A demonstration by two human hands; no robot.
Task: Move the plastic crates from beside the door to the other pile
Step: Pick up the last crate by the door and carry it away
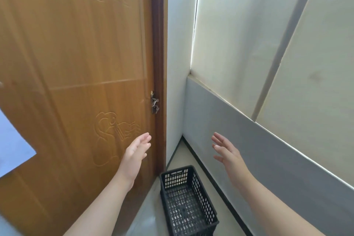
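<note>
A black perforated plastic crate [186, 200] stands on the floor in the corner, between the wooden door [76, 82] and the wall. It looks empty. My left hand [135, 152] is raised in front of the door, above and to the left of the crate, fingers apart and holding nothing. My right hand [228, 151] is raised on the other side, above and to the right of the crate, also open and empty. Neither hand touches the crate.
A grey wall panel [249, 149] with a dark skirting runs along the right of the crate. The brown door frame [158, 63] carries a metal hinge [154, 102]. Pale floor [145, 222] shows to the left of the crate.
</note>
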